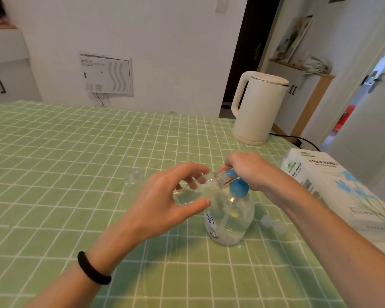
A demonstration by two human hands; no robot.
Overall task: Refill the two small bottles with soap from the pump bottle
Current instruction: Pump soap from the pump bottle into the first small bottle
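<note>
Wrapped left-hand fingers [195,167] and thumb round the small bottle [185,196], with the left hand [162,196] just left of the pump bottle [231,216]. Held it lifted and tipped on its side, open threaded neck at the tip of the blue pump head [230,173]. Curled the right hand [246,167] down over that pump head from the far right, fingertips mostly hidden behind the knuckles. Had the pump bottle upright on the green checked tablecloth [76,163], near centre. Saw a clear piece [132,177] far left of the hands and another clear piece [273,225] just near right of the pump bottle; could not tell which was the second bottle. Judged the step as filling the first small bottle, with some clear liquid seemingly inside already. Needed next: a steady press straight down, neck lined up under the spout, no slip sideways.
</note>
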